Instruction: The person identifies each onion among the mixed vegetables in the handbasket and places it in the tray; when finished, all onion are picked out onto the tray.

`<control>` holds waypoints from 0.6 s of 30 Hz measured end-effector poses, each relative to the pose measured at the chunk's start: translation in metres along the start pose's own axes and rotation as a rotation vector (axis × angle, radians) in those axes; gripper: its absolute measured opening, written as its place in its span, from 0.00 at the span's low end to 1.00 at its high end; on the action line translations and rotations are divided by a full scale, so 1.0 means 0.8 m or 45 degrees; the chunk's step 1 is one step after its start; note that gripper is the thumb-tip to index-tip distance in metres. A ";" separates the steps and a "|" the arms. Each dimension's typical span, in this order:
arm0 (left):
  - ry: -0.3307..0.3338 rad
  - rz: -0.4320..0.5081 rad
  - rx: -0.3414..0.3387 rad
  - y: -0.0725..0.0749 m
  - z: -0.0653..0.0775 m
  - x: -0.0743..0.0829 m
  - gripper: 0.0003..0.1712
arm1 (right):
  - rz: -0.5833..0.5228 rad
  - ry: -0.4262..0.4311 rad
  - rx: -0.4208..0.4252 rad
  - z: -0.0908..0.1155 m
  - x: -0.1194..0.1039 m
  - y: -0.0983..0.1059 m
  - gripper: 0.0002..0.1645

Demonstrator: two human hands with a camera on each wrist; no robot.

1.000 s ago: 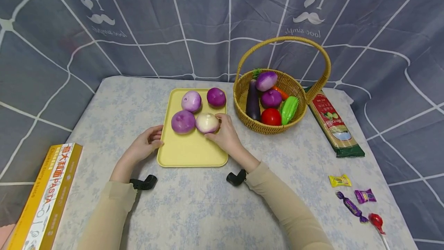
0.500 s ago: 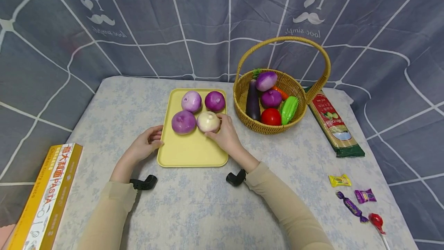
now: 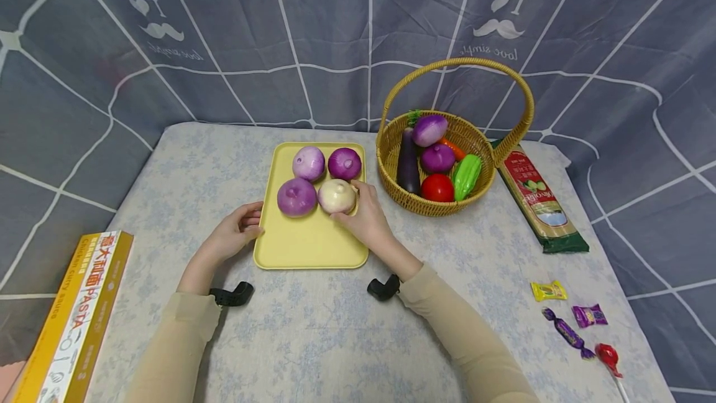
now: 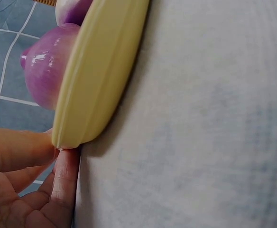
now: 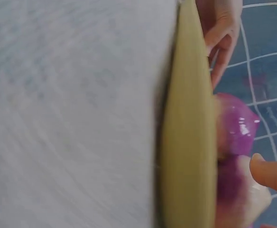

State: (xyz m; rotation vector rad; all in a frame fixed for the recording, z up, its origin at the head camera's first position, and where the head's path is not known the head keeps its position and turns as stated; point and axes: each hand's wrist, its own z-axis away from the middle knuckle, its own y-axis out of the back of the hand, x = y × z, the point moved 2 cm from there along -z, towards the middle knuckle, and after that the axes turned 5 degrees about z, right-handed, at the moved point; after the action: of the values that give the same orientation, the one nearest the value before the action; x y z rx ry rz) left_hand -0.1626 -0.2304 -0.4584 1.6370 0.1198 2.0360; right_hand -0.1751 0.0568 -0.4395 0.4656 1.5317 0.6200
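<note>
Gripping a white onion [image 3: 335, 196] from its right, right hand [image 3: 366, 216], left hand [image 3: 234, 229] pinching yellow tray [image 3: 310, 246] by left edge

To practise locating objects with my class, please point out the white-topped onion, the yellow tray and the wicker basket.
White-topped onion [image 3: 334, 195]: head view, on its pale top.
Yellow tray [image 3: 310, 245]: head view, on its bare near surface.
Wicker basket [image 3: 425, 207]: head view, on its woven near wall.

A table [image 3: 302, 353], covered with a flower-patterned cloth [image 3: 184, 160], is backed and flanked by a printed curtain [image 3: 324, 30]. A home-style setup is indicated by the yellow tray [image 3: 310, 247], wicker basket [image 3: 411, 203] and pasta box [image 3: 78, 313]; the room type cannot be determined.
</note>
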 end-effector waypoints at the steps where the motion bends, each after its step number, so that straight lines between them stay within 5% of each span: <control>1: 0.001 -0.001 0.000 0.000 0.000 0.000 0.36 | 0.014 -0.002 -0.002 0.001 -0.002 0.003 0.48; 18: 0.013 -0.004 0.005 -0.001 -0.001 0.001 0.36 | -0.102 0.106 0.150 0.010 -0.013 0.105 0.25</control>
State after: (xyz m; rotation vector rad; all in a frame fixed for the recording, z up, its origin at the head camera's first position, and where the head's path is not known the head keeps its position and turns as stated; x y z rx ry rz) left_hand -0.1630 -0.2294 -0.4583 1.6280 0.1299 2.0427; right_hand -0.1731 0.1156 -0.3777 0.4705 1.6638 0.4939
